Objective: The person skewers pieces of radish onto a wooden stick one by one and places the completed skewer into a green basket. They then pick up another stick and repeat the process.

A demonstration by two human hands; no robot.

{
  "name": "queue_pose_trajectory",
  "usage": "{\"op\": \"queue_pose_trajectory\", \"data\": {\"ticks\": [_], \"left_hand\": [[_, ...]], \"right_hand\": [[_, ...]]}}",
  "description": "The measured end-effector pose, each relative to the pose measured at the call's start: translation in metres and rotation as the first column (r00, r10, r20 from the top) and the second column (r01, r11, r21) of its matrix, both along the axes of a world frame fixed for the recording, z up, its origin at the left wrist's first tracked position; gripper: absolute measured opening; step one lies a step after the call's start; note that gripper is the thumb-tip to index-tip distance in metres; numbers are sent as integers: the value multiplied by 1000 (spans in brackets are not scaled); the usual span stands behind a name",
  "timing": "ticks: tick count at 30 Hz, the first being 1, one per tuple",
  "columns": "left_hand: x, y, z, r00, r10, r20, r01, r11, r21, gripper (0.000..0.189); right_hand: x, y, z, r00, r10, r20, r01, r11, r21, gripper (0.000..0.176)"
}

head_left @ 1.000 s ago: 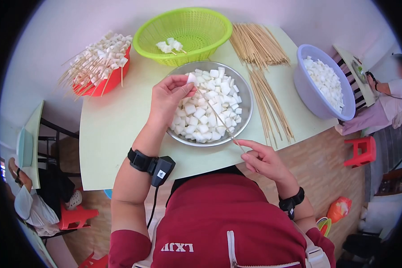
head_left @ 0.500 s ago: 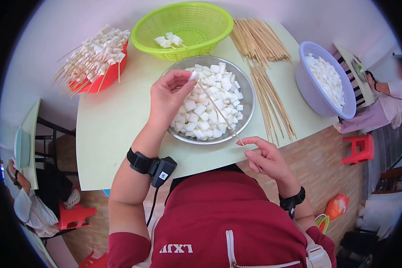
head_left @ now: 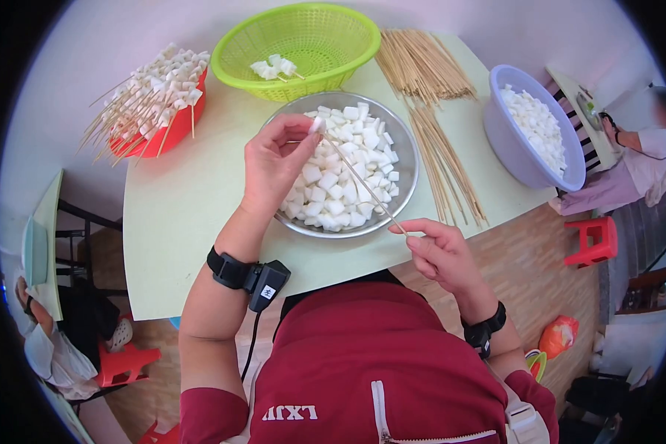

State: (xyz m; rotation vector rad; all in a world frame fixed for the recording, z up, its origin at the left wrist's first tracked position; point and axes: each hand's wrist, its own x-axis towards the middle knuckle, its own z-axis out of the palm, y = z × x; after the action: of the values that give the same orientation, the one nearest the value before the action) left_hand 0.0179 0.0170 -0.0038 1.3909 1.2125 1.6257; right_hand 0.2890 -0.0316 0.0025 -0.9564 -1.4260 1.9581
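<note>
One skewer (head_left: 359,177), long axis diagonal over one metal bowl (head_left: 405,159), tip at one white cube (head_left: 317,126) pinched in the left hand (head_left: 274,159) grip; right hand (head_left: 436,255) grip pinches its near end.

Bright, even daylight – soft shadows, sharp centre (fisheye bends the edges, black corners)

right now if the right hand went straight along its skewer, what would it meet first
Likely the white cube at the skewer tip, pinched by the left hand; the right hand seems above the metal bowl.
</note>
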Motion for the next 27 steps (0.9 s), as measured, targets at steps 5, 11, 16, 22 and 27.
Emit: {"op": "queue_pose_trajectory", "data": {"ticks": [5,11,16,22,27], "left_hand": [[-3,0,2,996,3,88,-3,1000,0,18],[-6,-9,17,996,-23,91,17,997,72,19],[5,-19,25,999,-27,23,25,995,100,18],[16,-26,26,996,-71,-55,77,989,129,18],[20,-30,25,990,-121,-72,129,983,131,18]], "right_hand": [[-4,3,-2,999,-27,22,24,990,138,28],[-7,9,13,960,-40,-278,-13,982,-187,28],[-32,9,23,979,-11,-206,9,1000,-10,27],[-55,21,29,995,-47,-93,57,992,111,17],[-67,32,31,990,-46,-137,55,996,63,14]]}}
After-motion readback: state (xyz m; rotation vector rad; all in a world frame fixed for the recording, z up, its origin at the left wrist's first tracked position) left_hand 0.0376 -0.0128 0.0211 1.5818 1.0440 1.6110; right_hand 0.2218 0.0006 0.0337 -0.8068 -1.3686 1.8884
